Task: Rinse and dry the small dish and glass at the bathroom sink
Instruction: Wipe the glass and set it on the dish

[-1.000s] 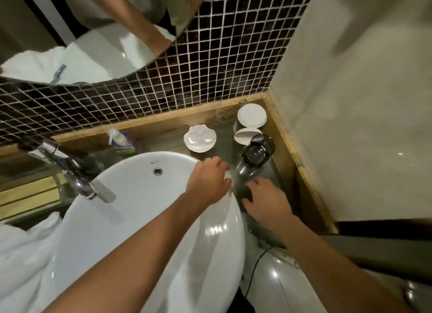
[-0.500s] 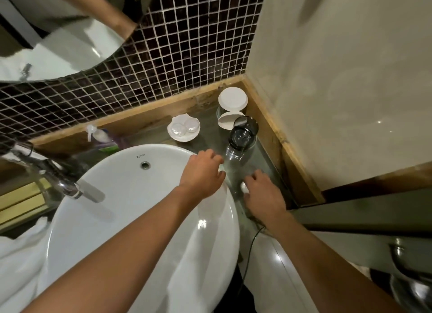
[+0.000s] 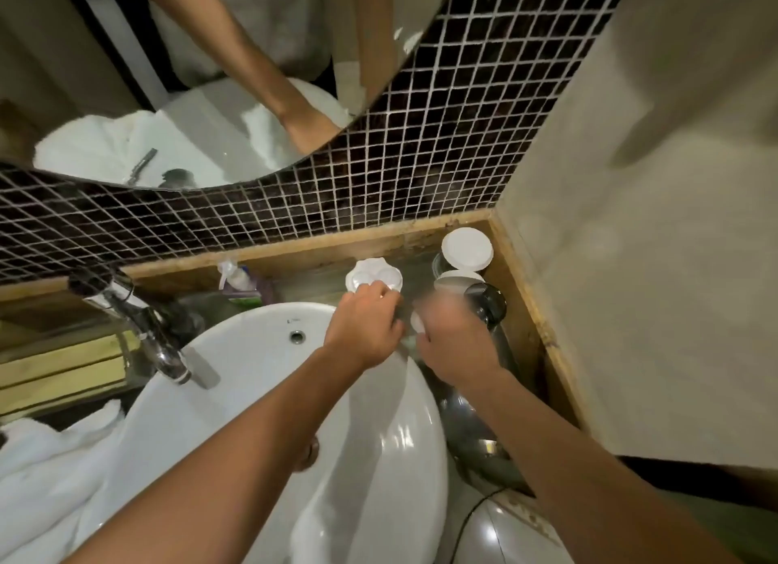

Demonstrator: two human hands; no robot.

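Observation:
The small white dish [image 3: 376, 273] sits on the counter behind the sink [image 3: 252, 395], holding two round clear pieces. My left hand [image 3: 363, 327] reaches over the sink rim, its curled fingertips on the dish's near edge. My right hand [image 3: 456, 338] is blurred just right of it, with a small white round object [image 3: 416, 323] showing at its thumb side. The dark glass [image 3: 491, 304] stands tilted right behind my right hand, partly hidden by it.
Two paper-capped glasses [image 3: 467, 246] stand in the back right corner against the wall. A chrome faucet [image 3: 162, 344] and a spray bottle [image 3: 236, 278] are on the left, a white towel [image 3: 46, 475] lower left. A dark corded appliance [image 3: 471, 433] fills the counter's right front.
Both hands have moved back toward the wall. My left hand went from the sink rim to the dish's edge. My right hand lifted off the counter toward the dark glass.

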